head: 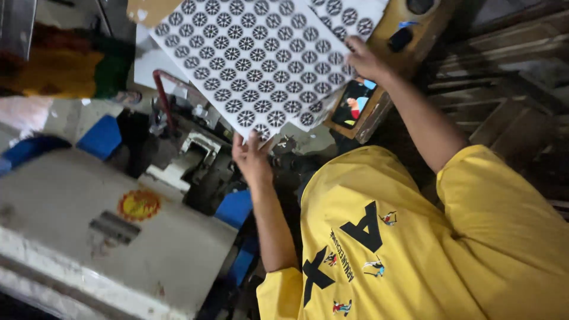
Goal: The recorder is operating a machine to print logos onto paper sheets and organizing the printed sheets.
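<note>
1. We note a grey machine housing (89,231) at near left, blue blocks (101,137) beside it.
2. Our left hand (252,157), fingers pinched shut, grips the near corner of a white sheet printed with black round patterns (255,59).
3. Our right hand (363,58) clasps the sheet's right edge, fingers closed.
4. A phone (354,104) lies just beneath, on a wooden ledge (379,106).

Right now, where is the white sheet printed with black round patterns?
In the head view, the patterned sheet is at top centre, held by the left hand and right hand, above the grey machine.
</note>
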